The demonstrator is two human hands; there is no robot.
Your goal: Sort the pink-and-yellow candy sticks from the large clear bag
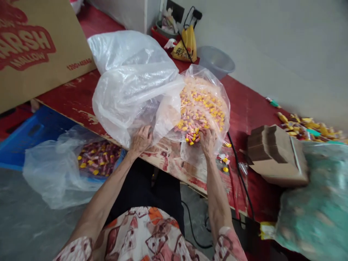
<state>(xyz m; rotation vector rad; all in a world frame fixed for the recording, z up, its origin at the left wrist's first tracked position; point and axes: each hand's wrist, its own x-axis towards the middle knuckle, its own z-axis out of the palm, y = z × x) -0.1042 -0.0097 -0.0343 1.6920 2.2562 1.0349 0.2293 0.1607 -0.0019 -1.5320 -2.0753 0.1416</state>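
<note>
A big clear plastic bag [136, 83] lies on a worn red table [81, 98], part of it full of small pink and yellow wrapped candies [201, 108]. My left hand [140, 139] is closed on a fold of the bag's empty part at the table's near edge. My right hand [208, 142] grips the bag under the candy heap, fingers curled into the plastic. A few loose candies [223, 163] lie on the table just right of that hand.
A second clear bag of candies [95, 159] sits low at left on a blue crate [29, 134]. Stacked brown cardboard pieces [274, 152], a teal bag [318, 203] and more candies [307, 127] are at right. A large carton [38, 47] stands back left; a black cable [239, 170] crosses the table.
</note>
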